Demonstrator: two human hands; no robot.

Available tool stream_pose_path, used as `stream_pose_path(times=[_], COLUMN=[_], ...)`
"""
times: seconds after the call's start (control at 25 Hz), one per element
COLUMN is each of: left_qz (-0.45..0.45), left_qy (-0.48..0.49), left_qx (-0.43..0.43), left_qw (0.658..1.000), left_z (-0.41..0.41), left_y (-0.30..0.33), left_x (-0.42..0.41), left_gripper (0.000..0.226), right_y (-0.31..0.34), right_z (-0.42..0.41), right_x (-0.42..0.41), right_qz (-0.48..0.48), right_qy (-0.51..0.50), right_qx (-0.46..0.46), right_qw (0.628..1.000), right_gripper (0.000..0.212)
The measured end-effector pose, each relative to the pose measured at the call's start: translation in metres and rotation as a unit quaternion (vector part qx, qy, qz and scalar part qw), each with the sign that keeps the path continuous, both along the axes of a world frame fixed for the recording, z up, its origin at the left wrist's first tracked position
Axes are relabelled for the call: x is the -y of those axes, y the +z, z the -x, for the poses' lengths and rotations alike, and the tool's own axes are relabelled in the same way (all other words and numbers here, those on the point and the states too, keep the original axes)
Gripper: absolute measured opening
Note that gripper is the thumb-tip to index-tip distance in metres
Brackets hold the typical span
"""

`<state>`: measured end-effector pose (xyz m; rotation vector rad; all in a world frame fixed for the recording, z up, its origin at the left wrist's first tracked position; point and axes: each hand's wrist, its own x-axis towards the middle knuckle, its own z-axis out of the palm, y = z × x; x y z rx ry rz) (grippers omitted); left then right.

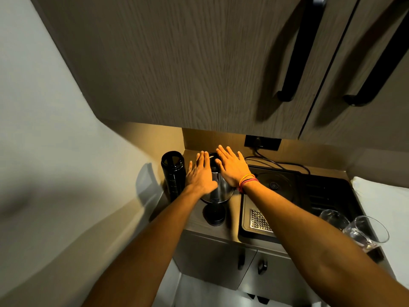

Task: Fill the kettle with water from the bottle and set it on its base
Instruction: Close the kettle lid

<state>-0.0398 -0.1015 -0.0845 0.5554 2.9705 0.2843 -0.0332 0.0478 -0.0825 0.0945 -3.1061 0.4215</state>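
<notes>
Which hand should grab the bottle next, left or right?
Left, most likely. The left hand is open right beside the bottle, while the right hand is spread over the kettle, further from it.

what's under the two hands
The steel kettle stands under the left hand and right hand, both spread flat. Its dark lid area shows between them. Whether there is water inside is hidden. The black bottle stands beside it.

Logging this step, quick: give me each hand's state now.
Left hand: open, fingers spread flat over the kettle, gripping nothing.
Right hand: open, fingers spread over the kettle's top, gripping nothing.
</notes>
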Motion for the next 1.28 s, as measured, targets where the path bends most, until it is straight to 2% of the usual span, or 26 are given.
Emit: stream_pose_path(times=[0.24,0.44,0.56,0.6,0.68,0.76,0.8,0.88,0.96,1.04,1.16,1.28], left_qz=[0.013,0.058,0.032,0.009,-0.022,-0.018,-0.008,0.035,0.07,0.092,0.063,-0.065], left_qy=[-0.001,-0.01,-0.003,-0.002,-0.028,-0.106,-0.14,-0.144,-0.091,-0.073,-0.086,-0.118], left_qx=[0.005,0.001,0.0,-0.028,-0.14,-0.228,-0.242,-0.205,-0.111,-0.052,-0.069,-0.151], left_qw=[1.0,0.998,0.999,1.0,0.989,0.968,0.96,0.968,0.987,0.992,0.992,0.979], left_z=[0.004,0.004,0.002,-0.004,-0.027,-0.054,-0.066,-0.085,-0.093,-0.094,-0.093,-0.087], left_y=[-0.004,-0.006,-0.005,-0.008,-0.023,-0.054,-0.072,-0.099,-0.112,-0.118,-0.105,-0.069], left_x=[-0.002,-0.003,-0.003,-0.003,0.002,0.006,0.008,0.014,0.016,0.014,0.007,0.012], left_gripper=[0.117,0.12,0.122,0.118,0.099,0.075,0.065,0.057,0.067,0.077,0.073,0.074], right_y=[-0.004,-0.002,0.001,0.002,-0.001,-0.005,-0.007,-0.012,-0.019,-0.024,-0.026,-0.02], right_z=[0.001,0.002,0.003,0.002,-0.001,-0.007,-0.011,-0.017,-0.02,-0.021,-0.02,-0.016], right_x=[-0.001,-0.003,-0.009,-0.013,-0.021,-0.026,-0.027,-0.026,-0.025,-0.024,-0.025,-0.025], right_qz=[-0.016,-0.029,-0.026,-0.025,-0.033,-0.047,-0.051,-0.055,-0.053,-0.051,-0.055,-0.054], right_qy=[0.006,0.015,0.019,0.022,0.027,0.03,0.033,0.041,0.043,0.041,0.05,0.069], right_qx=[-0.008,-0.005,0.003,0.01,0.01,-0.018,-0.037,-0.067,-0.07,-0.067,-0.074,-0.099], right_qw=[1.0,0.999,0.999,0.999,0.999,0.998,0.997,0.995,0.995,0.996,0.995,0.991], right_gripper=[0.06,0.06,0.061,0.062,0.064,0.066,0.067,0.069,0.07,0.072,0.073,0.071])
